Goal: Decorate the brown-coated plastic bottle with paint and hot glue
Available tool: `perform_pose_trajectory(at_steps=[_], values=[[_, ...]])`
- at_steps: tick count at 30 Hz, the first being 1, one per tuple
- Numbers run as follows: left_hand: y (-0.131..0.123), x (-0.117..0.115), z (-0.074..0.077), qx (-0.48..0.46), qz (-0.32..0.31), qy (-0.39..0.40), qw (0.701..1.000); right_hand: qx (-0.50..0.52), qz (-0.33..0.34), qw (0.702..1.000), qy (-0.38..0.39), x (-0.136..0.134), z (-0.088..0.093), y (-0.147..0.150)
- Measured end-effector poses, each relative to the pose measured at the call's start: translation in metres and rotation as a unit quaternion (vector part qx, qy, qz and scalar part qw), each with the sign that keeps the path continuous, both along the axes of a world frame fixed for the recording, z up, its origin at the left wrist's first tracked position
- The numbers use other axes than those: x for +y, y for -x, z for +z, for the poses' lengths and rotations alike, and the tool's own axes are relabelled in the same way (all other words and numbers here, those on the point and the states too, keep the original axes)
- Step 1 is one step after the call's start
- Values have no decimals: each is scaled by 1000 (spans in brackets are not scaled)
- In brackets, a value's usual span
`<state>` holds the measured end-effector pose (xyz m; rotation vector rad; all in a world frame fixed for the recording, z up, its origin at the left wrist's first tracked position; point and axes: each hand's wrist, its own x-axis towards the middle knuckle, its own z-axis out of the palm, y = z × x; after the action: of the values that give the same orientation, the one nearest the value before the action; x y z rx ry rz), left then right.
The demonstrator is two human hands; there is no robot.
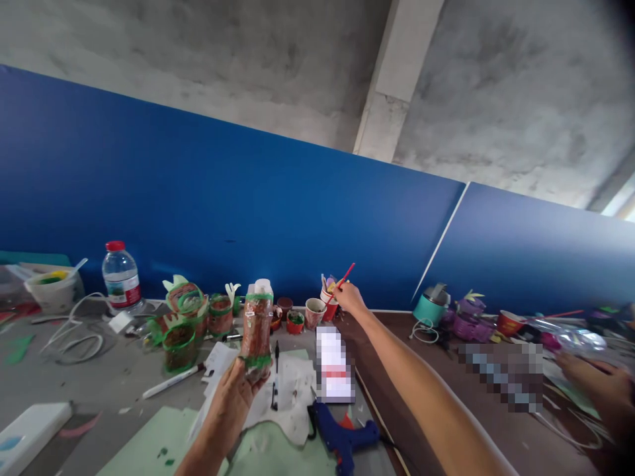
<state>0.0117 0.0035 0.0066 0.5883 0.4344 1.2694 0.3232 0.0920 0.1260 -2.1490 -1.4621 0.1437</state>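
Observation:
My left hand [238, 390] is wrapped round the lower end of a plastic bottle [256, 324], painted brown with green bands, and holds it upright above the table. My right hand [350, 297] reaches far forward. Its fingers are closed on a slim red paintbrush [346, 275], slanted over a red and white paper cup [328, 305]; the brush tip is hidden. Yellow and purple pieces show in that cup. Beside it stand a pale paper cup [315, 313] and a small red cup of green paint [295, 322].
A blue glue gun [342, 436] and a blurred-out phone [335, 367] lie in front. Brown-and-green painted pots [179, 344] and a water bottle [122, 277] stand left. A teal container [430, 305] is at right, and another person's hand [598, 383] is at the far right.

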Motion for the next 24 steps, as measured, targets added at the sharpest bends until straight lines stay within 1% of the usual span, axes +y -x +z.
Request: perform_pose_trajectory(at_steps=[6,10,18,24], values=[[-1,0,3,6,11,11,1000,-43,20,999,15,1,4,9],[0,-3,7,15,5,10,1000,-66,30,997,20,1,4,13],[0,-2,4,9,10,5,1000,-95,36,995,18,-3,7,17],[-1,0,4,17,14,11,1000,-102,60,993,19,-6,8,21]])
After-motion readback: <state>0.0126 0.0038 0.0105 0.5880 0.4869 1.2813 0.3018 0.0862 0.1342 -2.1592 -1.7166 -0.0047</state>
